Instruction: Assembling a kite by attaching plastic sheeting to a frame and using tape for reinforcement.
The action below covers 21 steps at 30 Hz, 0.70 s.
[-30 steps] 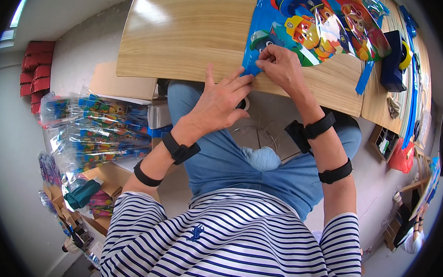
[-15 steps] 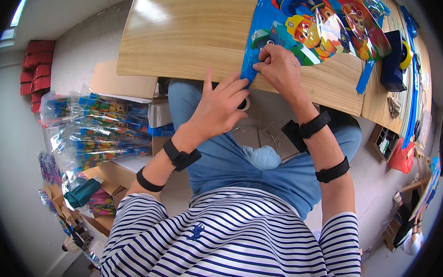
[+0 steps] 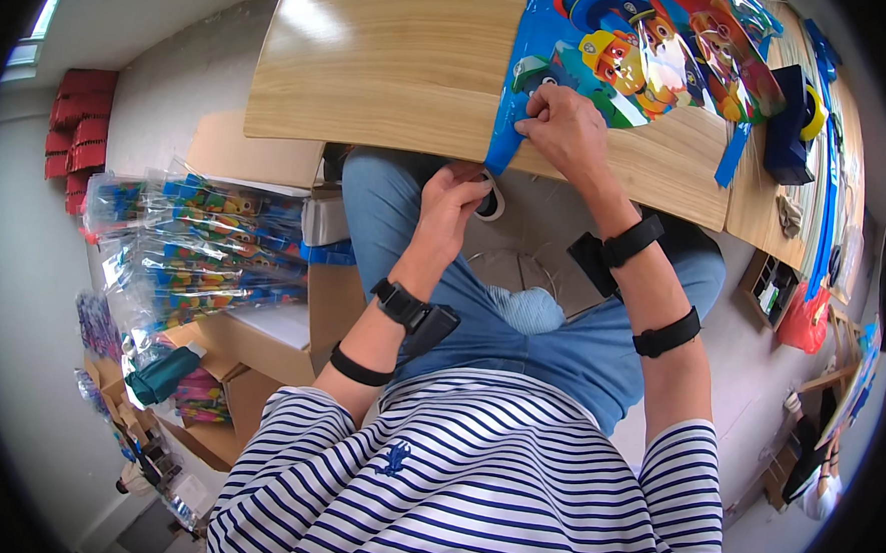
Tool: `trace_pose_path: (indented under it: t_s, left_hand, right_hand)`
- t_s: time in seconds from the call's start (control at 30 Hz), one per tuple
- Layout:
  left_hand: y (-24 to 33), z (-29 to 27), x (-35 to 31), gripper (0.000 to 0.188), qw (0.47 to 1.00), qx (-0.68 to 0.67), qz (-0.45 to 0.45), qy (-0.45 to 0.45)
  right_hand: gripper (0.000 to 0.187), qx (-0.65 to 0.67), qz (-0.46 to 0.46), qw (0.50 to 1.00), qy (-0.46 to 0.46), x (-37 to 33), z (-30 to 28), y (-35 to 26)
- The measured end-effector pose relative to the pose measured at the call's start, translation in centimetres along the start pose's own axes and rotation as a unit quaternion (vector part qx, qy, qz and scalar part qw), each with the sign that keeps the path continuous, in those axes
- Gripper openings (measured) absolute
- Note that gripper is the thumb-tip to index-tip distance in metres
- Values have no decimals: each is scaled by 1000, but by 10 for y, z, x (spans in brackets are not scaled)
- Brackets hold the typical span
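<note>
A glossy plastic sheet (image 3: 624,66) printed with colourful cartoon dogs lies over the far middle of the table. Along its left side runs a blue strip (image 3: 507,130), whose lower end hangs over the near table edge. My right hand (image 3: 567,133) rests at this strip, thumb and forefinger pinched together on it. Just below the table edge, my left hand (image 3: 447,209) is closed, its fingertips at the strip's lower end. Another blue tail (image 3: 732,156) hangs from the sheet's right part.
A dark blue tape dispenser (image 3: 790,124) with a yellow roll stands right on the wooden table (image 3: 384,63). Packed printed sheets in clear bags (image 3: 204,249) lie on cartons at my left. Red stacks (image 3: 78,127) stand by the wall. A red bag (image 3: 803,320) hangs at right.
My left hand has gone from spread fingers on the strip to closed fingers at its end, below the table edge. My right hand stays pinched at the strip.
</note>
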<state>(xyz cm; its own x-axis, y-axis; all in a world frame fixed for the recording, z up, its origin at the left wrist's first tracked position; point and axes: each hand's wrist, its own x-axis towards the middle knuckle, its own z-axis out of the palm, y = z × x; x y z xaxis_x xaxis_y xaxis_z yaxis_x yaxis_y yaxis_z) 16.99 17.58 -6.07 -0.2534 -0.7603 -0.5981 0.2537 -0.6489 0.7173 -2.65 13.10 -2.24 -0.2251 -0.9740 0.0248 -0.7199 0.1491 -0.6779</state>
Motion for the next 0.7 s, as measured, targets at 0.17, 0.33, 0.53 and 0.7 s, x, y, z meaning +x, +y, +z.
trace_pose_path:
  t_s: [0.17,0.33,0.53,0.7]
  left_hand:
    - [-6,2,13,37,998,-53,13,-31]
    - [1,7,7,33,999,-31,0,-21]
    - [3,2,-27,24,900,365,232,58]
    - [52,3,-27,22,629,574,523,28]
  right_hand:
    - [23,-15,7,1000,-15,0,1,0]
    - [23,-16,4,1000,-7,0,2,3]
    - [16,2,-5,1000,3,0,2,4]
    - [17,0,-12,1000,11,0,2,3]
